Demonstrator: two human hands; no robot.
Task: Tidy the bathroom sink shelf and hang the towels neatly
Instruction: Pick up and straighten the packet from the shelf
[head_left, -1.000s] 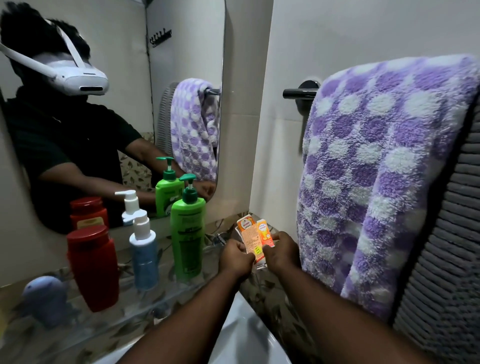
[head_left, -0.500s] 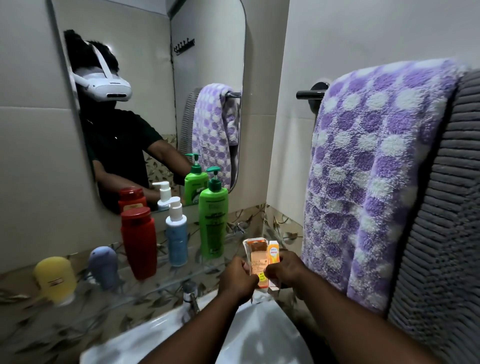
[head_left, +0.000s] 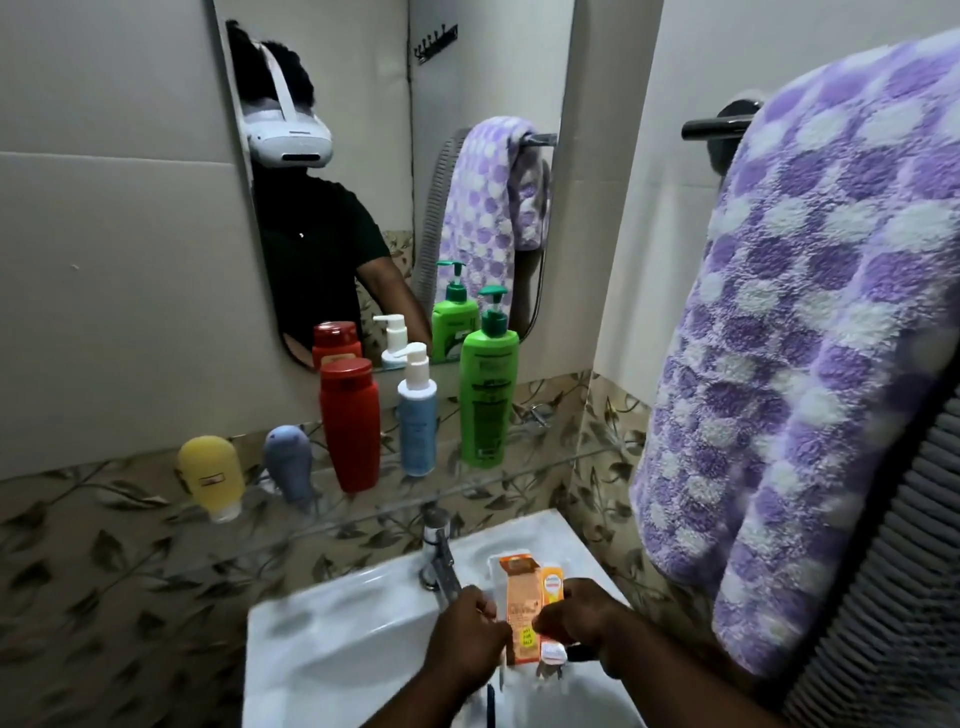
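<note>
Both my hands hold a small bundle of orange sachets upright over the white sink. My left hand grips its left edge, my right hand its right edge. On the glass shelf above stand a yellow tube, a grey-blue tube, a red bottle, a blue pump bottle and a green pump bottle. A purple-and-white spotted towel hangs over the black rail at right, with a grey ribbed towel beside it.
A chrome tap rises at the sink's back edge, just left of my hands. The mirror above the shelf reflects the person, the bottles and the towels. Leaf-patterned tiles run behind the shelf.
My hands have carried the sachets down and away from the shelf's right end, to a spot over the sink basin. The view has tilted down and left, so more of the shelf shows.
</note>
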